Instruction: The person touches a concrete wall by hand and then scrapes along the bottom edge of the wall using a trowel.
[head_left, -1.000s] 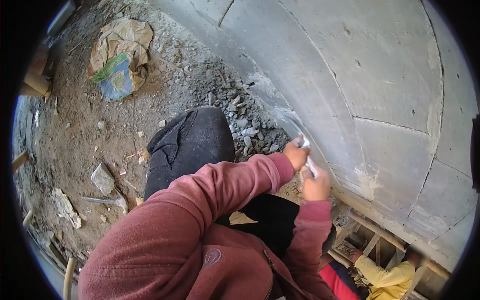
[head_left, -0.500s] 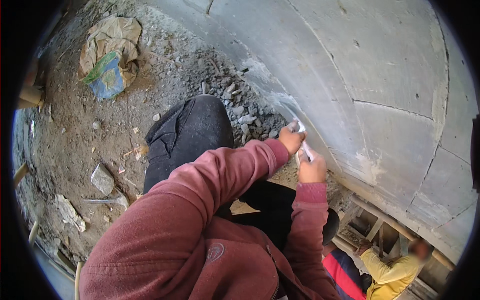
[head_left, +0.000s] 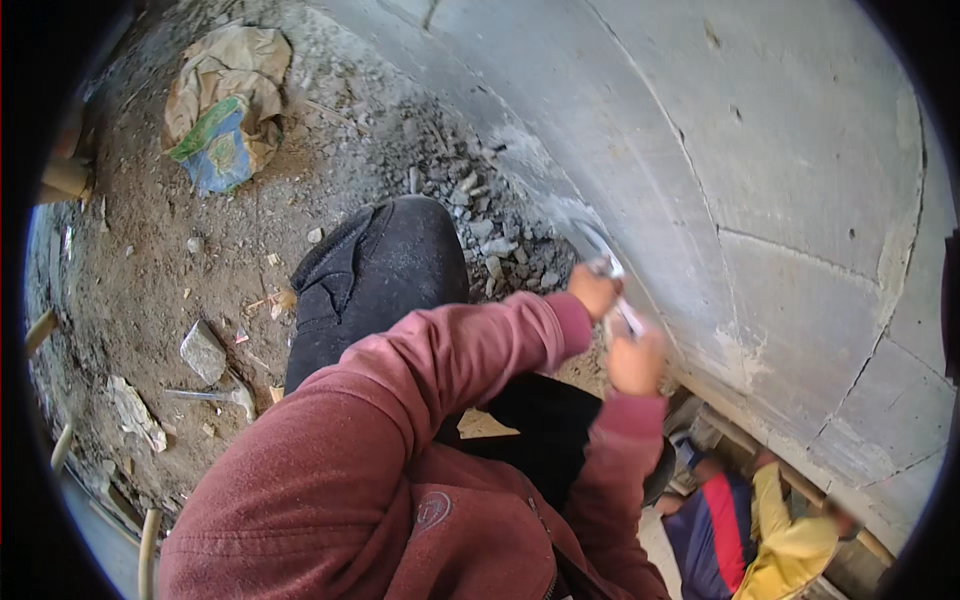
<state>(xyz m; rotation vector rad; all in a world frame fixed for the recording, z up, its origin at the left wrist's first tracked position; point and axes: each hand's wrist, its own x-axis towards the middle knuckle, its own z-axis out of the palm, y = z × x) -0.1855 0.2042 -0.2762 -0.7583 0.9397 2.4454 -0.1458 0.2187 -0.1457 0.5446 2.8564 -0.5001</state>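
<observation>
Both my hands are in front of the concrete wall (head_left: 800, 130), close to its base, right of my bent knee. My left hand (head_left: 594, 290) is closed around a thin white strip (head_left: 630, 318), whose pale end shows above the fingers. Lower and to the right, my right hand (head_left: 637, 362) is closed on the strip's other part; motion blurs it, and its fingers are hard to make out. What kind of thing the strip is, I cannot tell. Just beyond my left hand the wall's lower edge has a smeared, whitish patch (head_left: 590, 235).
Broken stones (head_left: 490, 235) lie along the wall's foot. On the dirt at left are a hammer (head_left: 215, 396), a larger rock (head_left: 203, 352) and a crumpled sack (head_left: 228, 100). At lower right, a person in yellow sleeves (head_left: 790, 550) is beside wooden beams (head_left: 735, 432).
My hands have shifted slightly right and down, the right one now blurred. The person at lower right has changed posture, with an arm raised toward the beams.
</observation>
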